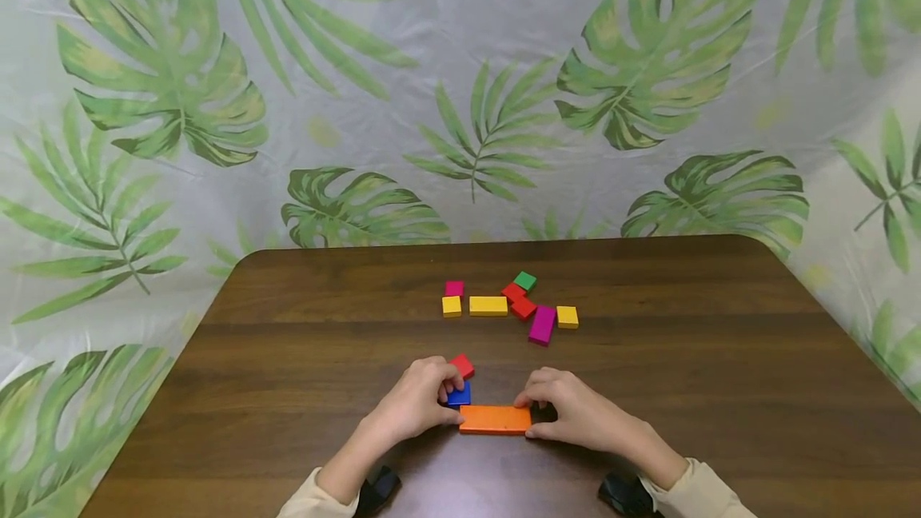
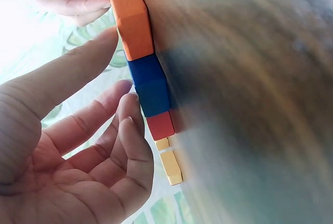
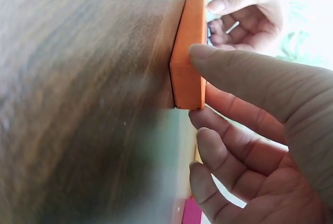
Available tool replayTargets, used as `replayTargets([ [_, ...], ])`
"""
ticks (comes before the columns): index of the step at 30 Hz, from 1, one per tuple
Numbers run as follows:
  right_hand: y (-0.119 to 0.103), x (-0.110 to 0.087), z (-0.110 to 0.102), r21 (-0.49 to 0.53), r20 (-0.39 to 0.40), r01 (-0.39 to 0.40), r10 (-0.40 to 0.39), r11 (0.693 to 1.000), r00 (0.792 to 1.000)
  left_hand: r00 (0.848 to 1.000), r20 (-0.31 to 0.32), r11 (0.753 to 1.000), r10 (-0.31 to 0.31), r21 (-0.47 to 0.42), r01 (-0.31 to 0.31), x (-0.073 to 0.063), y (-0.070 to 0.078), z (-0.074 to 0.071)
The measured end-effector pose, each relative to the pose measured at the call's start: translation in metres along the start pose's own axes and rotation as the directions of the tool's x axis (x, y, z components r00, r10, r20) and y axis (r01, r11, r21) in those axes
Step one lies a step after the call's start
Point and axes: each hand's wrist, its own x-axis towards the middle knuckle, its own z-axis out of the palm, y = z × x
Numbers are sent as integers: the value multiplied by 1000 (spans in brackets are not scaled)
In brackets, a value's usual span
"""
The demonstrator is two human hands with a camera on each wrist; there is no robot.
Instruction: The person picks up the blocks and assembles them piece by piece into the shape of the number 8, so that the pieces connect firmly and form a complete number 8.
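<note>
A long orange block [image 1: 495, 420] lies flat on the table in front of me. My right hand [image 1: 579, 414] pinches its right end, thumb on the near side and fingers at the far side. The left hand [image 1: 413, 402] has its thumb at the orange block's left end. Its loosely bent fingers touch a blue block [image 1: 459, 395], which sits against the orange block's far side near the left end. Just behind the blue one is a red block [image 1: 462, 366]. In the left wrist view, orange, blue [image 2: 150, 86] and red [image 2: 161, 125] form a row.
Farther back on the brown wooden table [image 1: 288, 326] lie several loose blocks: a long yellow one [image 1: 488, 307], two small yellow ones, two red ones, a green one [image 1: 525, 281] and two magenta ones [image 1: 543, 325]. A leaf-patterned cloth [image 1: 489, 134] hangs behind the table.
</note>
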Motion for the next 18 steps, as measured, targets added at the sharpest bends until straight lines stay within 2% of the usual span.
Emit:
replayTargets([
  [12, 12, -2, -13, 26, 3, 30, -30, 999, 1000, 999, 33, 999, -12, -39, 14, 1, 0, -2],
  [15, 20, -5, -22, 21, -34, 16, -15, 1000, 999, 999, 49, 998, -22, -50, 24, 1, 0, -2],
  [18, 35, -7, -34, -4, -117, -21, 20, 1000, 993, 998, 53, 998, -26, -50, 29, 1, 0, -2],
])
